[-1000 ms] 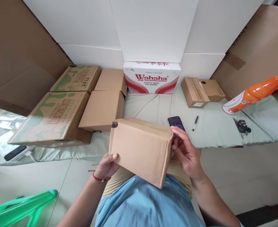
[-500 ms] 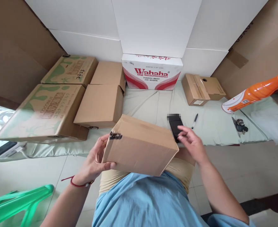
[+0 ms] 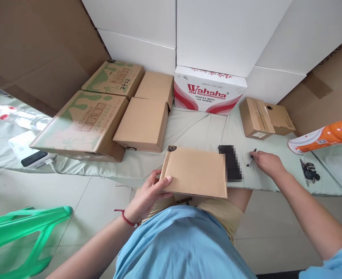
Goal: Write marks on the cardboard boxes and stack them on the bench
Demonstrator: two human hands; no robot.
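**Plain brown carton (image 3: 196, 170) steadied left, pen (image 3: 249, 161) pinched right**

Left hand (image 3: 151, 189): gripping the carton at its left end, thumb across the broad upper face, other fingers mostly hidden beneath. Right hand (image 3: 265, 162): thumb and fingers closed on the pen, dark end poking out above the grip. Pen lifted or only pinched in place: cannot tell.

Carton position: at the front edge of the cloth-covered table (image 3: 200, 131), broad face up, dark scuffed patch at the far left corner. No writing visible on that face.

Step in hand (judgement): taking up the pen while holding the carton one-handed. Next move (judgement): a secure pinch, a clean lift, and a firm left hold against tipping.

Just right of the carton and partly behind it: pixelated dark rectangle (image 3: 232, 164), unreadable. Farther back: Wahaha water box (image 3: 210, 91), printed "Wahaha®" and "PURIFIED WATER FOR DRINKING", red Chinese characters along the top. Off left: near coconut carton (image 3: 82, 122), green pattern, katakana and apparently "COCONUT", partly legible; behind it, matching far carton (image 3: 113, 79) with handwritten digits, seemingly 2422. Off right: taped small box (image 3: 256, 116), white label too small to read; orange-and-white bottle (image 3: 323, 137), lettering illegible.
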